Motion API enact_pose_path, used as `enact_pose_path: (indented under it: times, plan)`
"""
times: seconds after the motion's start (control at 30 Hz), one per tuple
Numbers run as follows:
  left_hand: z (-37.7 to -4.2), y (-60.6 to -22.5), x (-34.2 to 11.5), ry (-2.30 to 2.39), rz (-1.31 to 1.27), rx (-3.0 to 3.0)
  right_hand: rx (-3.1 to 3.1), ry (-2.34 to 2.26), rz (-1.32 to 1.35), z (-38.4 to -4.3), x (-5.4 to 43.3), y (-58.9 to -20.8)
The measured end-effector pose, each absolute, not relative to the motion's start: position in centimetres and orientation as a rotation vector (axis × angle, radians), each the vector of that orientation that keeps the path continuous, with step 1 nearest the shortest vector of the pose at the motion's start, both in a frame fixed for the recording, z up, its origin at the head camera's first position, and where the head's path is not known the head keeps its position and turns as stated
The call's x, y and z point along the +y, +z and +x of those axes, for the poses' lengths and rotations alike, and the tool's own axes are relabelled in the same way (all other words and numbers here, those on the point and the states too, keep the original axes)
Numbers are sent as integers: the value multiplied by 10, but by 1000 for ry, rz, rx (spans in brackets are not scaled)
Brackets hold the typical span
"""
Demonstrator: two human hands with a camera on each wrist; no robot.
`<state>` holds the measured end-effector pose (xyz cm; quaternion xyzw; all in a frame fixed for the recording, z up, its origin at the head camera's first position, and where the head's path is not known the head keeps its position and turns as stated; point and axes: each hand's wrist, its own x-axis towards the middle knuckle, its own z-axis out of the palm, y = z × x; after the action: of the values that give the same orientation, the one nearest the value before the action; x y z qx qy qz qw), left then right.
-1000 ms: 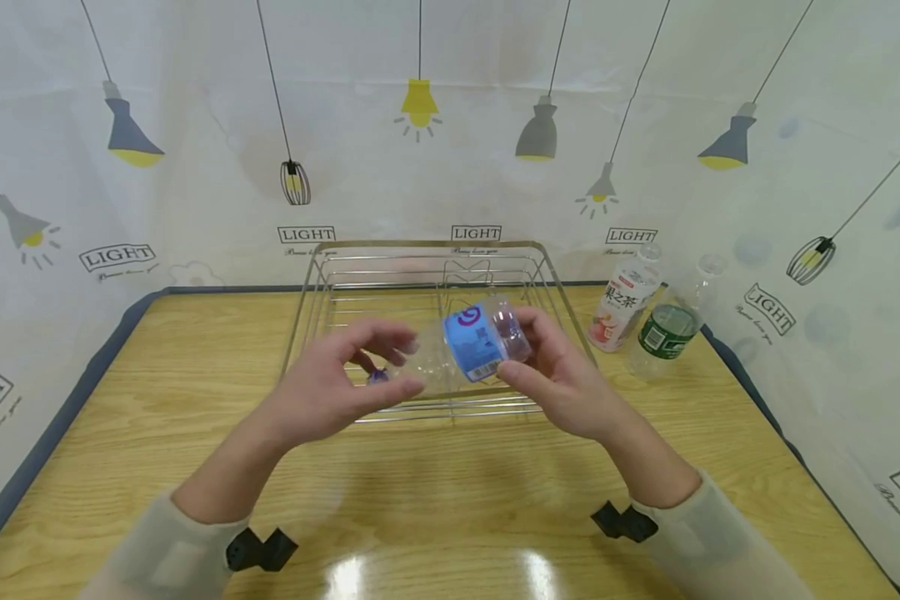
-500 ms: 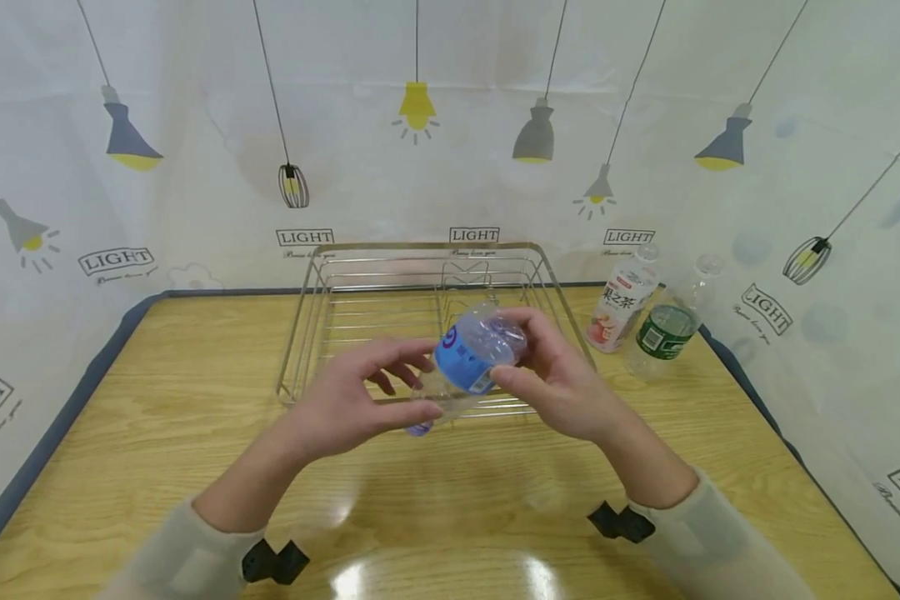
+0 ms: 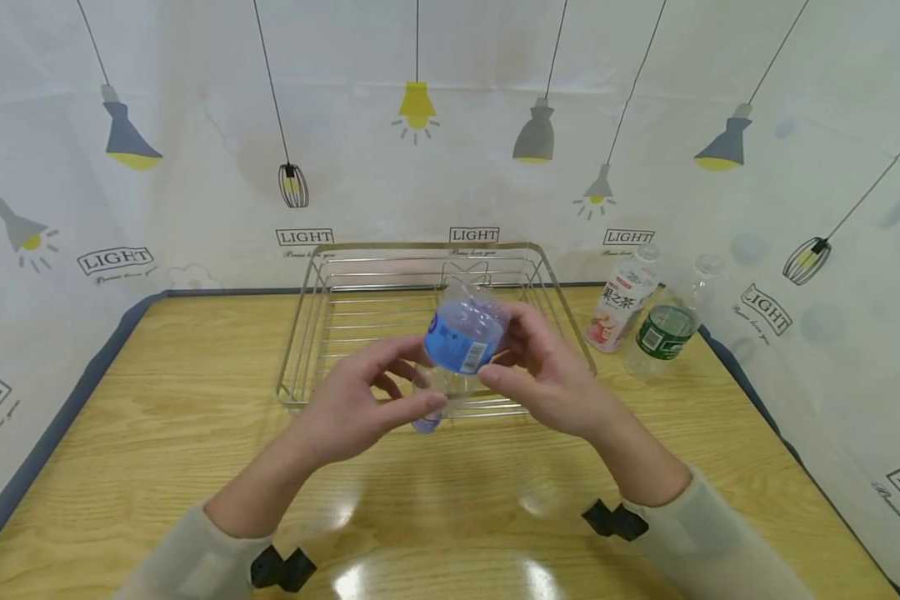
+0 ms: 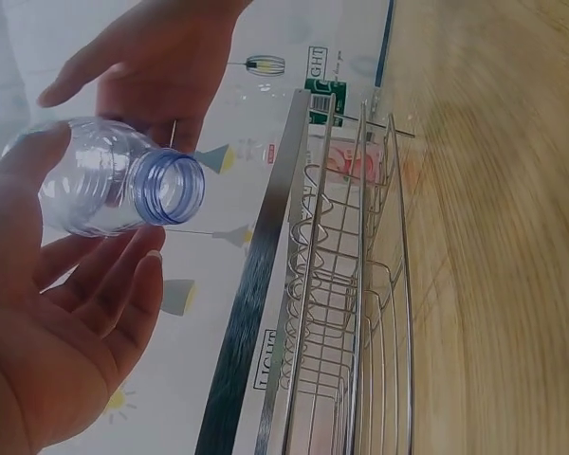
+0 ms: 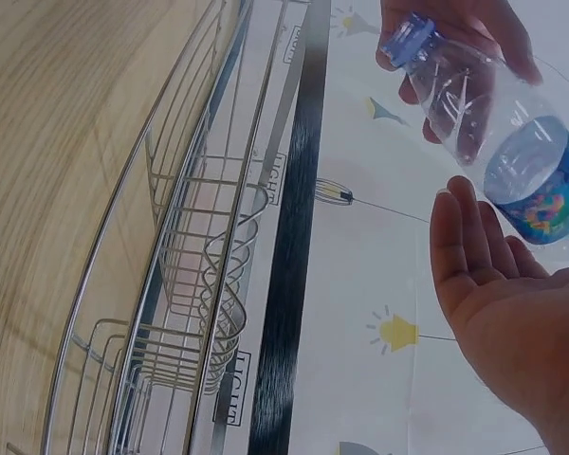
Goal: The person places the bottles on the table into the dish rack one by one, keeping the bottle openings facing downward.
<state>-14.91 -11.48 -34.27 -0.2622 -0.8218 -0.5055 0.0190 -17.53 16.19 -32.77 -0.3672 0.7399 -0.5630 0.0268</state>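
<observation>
At the lower left of the head view, a pale, whitish sleeve [image 3: 202,554] with a small black angular device [image 3: 281,569] at its cuff covers the left forearm. Above it, left of centre, the left hand [image 3: 352,404] has its thumb and bent fingers about the neck end of a clear plastic bottle with a blue label [image 3: 461,337]. The silver wire basket [image 3: 288,350] stands on the light wood-grained desk [image 3: 165,417], in the middle of the frame beyond the hands.

The clear bottle is near the centre, held up and tilted, its bluish neck end toward the lower left and its base toward the upper right; it overlaps the basket in this view. Just right of centre, the right hand [image 3: 547,375] grips it near the base, thumb at the label's edge and fingers on the far side.

Farther right, beside the basket, stand a clear bottle with a white and pink label [image 3: 621,300] and, next to it, a clear bottle with a green label [image 3: 667,331]. The right sleeve [image 3: 708,533] fills the lower right. A whitish wall covering printed with hanging lamps [image 3: 465,179] spans the background.
</observation>
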Motion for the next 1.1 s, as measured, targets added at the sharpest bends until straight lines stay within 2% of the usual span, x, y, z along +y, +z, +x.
enact_pose_path:
  times: [0.6, 1.1]
  plan:
    - [-149, -341, -113, -1657, -701, -2548, 2423, -1652, -948, -181, 140, -316]
    - [-150, -346, -126, -1672, -651, -2573, 2448, -1643, -973, -184, 134, -312]
